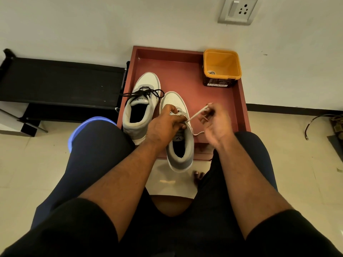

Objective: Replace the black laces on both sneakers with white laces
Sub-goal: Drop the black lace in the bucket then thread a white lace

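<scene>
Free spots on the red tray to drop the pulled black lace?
Bare tray floor between the sneaker toes and the yellow tub, and along the right wall below it. Crowded at the left: black-laced sneaker, white-laced sneaker, both hands.

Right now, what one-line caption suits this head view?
Left hand steadies the right sneaker while right hand pulls a white lace; left sneaker remains black-laced.

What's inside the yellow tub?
The yellow tub on the red tray holds one small coiled thing in its bottom corner. It could be a rolled lace, but it is too small to tell. The near wall hides the rest of the floor.
</scene>
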Motion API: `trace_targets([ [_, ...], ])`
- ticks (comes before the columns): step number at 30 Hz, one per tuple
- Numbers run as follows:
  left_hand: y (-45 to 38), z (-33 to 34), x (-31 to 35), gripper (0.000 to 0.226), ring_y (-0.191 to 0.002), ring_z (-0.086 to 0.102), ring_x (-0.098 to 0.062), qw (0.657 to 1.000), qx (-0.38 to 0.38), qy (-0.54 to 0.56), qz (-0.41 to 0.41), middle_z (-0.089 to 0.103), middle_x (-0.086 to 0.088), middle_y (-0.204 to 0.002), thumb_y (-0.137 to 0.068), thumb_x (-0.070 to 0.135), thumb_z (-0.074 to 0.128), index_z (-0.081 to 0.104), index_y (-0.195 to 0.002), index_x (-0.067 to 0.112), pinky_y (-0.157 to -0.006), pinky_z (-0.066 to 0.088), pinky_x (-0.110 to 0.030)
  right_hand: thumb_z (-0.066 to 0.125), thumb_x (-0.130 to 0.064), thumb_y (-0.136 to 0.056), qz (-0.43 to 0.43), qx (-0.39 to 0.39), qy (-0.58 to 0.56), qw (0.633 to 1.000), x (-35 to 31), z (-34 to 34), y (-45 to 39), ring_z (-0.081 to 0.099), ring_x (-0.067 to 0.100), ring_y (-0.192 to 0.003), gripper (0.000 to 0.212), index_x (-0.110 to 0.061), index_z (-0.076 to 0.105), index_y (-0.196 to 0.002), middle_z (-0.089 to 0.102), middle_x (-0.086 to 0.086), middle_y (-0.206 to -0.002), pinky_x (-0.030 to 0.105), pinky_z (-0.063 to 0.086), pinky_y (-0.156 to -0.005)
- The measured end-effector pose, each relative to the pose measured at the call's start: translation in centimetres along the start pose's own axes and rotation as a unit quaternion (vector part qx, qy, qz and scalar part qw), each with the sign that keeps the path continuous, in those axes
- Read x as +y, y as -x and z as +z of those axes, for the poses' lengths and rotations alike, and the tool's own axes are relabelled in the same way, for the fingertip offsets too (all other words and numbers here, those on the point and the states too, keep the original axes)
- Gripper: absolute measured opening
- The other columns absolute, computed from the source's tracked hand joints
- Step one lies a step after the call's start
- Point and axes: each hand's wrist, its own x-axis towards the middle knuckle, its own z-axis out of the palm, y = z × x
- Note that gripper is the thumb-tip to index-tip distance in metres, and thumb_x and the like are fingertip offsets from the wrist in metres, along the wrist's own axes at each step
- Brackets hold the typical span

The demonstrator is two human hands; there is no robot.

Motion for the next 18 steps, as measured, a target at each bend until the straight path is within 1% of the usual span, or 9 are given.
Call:
trace_targets([
  [2, 0.0, 0.0, 0.1, 0.023, -0.103, 0.057, -0.011, 1.000, 0.001, 0.006, 0.000, 0.045, 0.010, -0.125, -0.087, 0.032, 0.068, 0.071, -0.110, 0.034, -0.081, 0.046, -0.021, 0.053, -0.011, -0.090, 0.016, 0.001, -0.219, 0.976, -1.0, -0.9, 0.1, 0.048, 0.010, -0.057, 0.027, -0.016, 0.050, -0.063, 0.048, -0.003, -0.055, 0.037, 0.051, -0.093],
  [3, 0.0, 0.0, 0.2, 0.023, -0.104, 0.057, -0.011, 1.000, 0.000, 0.004, 0.002, 0.045, 0.009, -0.125, -0.087, 0.033, 0.067, 0.071, -0.110, 0.034, -0.083, 0.047, -0.023, 0.056, -0.011, -0.087, 0.021, 0.009, -0.278, 0.960, -1.3, -1.3, 0.1, 0.048, 0.010, -0.053, 0.029, -0.016, 0.048, -0.060, 0.048, -0.003, -0.052, 0.039, 0.054, -0.091],
  [5, -0.1, 0.1, 0.2, 0.022, -0.106, 0.057, -0.013, 1.000, -0.002, -0.008, 0.005, 0.045, 0.008, -0.126, -0.088, 0.033, 0.067, 0.071, -0.110, 0.034, -0.085, 0.051, -0.028, 0.059, -0.007, -0.085, 0.027, 0.030, -0.294, 0.955, -1.5, -1.9, 0.0, 0.043, 0.008, -0.043, 0.026, -0.015, 0.049, -0.062, 0.046, -0.003, -0.053, 0.026, 0.057, -0.063],
  [7, -0.1, 0.1, 0.2, 0.022, -0.107, 0.057, -0.015, 1.000, 0.000, -0.008, 0.002, 0.045, 0.008, -0.127, -0.088, 0.032, 0.066, 0.071, -0.109, 0.032, -0.085, 0.051, -0.028, 0.060, -0.003, -0.084, 0.033, 0.052, -0.190, 0.980, -1.4, -2.1, -0.3, 0.033, 0.006, -0.036, 0.022, -0.015, 0.050, -0.068, 0.046, -0.003, -0.058, 0.017, 0.035, -0.038],
  [8, -0.1, 0.1, 0.1, 0.021, -0.107, 0.057, -0.015, 1.000, 0.003, -0.007, 0.001, 0.045, 0.008, -0.127, -0.089, 0.032, 0.066, 0.072, -0.109, 0.031, -0.085, 0.050, -0.027, 0.061, 0.000, -0.084, 0.039, 0.068, -0.110, 0.991, -1.2, -2.1, -0.5, 0.029, 0.005, -0.036, 0.023, -0.016, 0.049, -0.071, 0.048, -0.003, -0.061, 0.017, 0.027, -0.034],
  [10, -0.1, 0.0, 0.1, 0.021, -0.107, 0.057, -0.015, 1.000, 0.009, -0.009, 0.001, 0.045, 0.007, -0.126, -0.088, 0.032, 0.066, 0.072, -0.109, 0.030, -0.085, 0.051, -0.030, 0.062, 0.005, -0.083, 0.056, 0.096, 0.082, 0.990, -0.8, -2.1, -0.9, 0.029, 0.004, -0.036, 0.026, -0.017, 0.049, -0.078, 0.056, 0.001, -0.072, 0.017, 0.023, -0.031],
  [12, 0.0, -0.1, 0.2, 0.021, -0.107, 0.056, -0.016, 1.000, 0.012, -0.012, 0.000, 0.046, 0.006, -0.125, -0.088, 0.032, 0.067, 0.073, -0.108, 0.030, -0.085, 0.052, -0.033, 0.059, 0.006, -0.085, 0.096, 0.084, 0.244, 0.962, -0.1, -1.8, -0.9, 0.033, 0.002, -0.033, 0.025, -0.018, 0.052, -0.089, 0.061, 0.005, -0.083, 0.016, 0.024, -0.031],
  [15, 0.1, 0.0, 0.2, 0.021, -0.105, 0.057, -0.015, 1.000, 0.018, 0.000, -0.008, 0.046, 0.007, -0.123, -0.087, 0.031, 0.068, 0.073, -0.107, 0.030, -0.085, 0.051, -0.032, 0.049, 0.006, -0.089, 0.163, 0.017, 0.394, 0.905, 1.6, -1.2, -1.1, 0.037, 0.006, -0.033, 0.031, -0.019, 0.059, -0.105, 0.059, 0.007, -0.075, 0.015, 0.024, -0.030],
  [18, 0.2, -0.1, 0.2, 0.021, -0.105, 0.056, -0.013, 1.000, 0.019, 0.009, -0.013, 0.046, 0.008, -0.122, -0.087, 0.031, 0.068, 0.073, -0.107, 0.029, -0.084, 0.049, -0.029, 0.048, 0.003, -0.086, 0.114, 0.003, 0.493, 0.863, 2.4, -1.1, -1.2, 0.038, 0.012, -0.035, 0.030, -0.021, 0.066, -0.089, 0.059, 0.007, -0.065, 0.017, 0.030, -0.033],
])
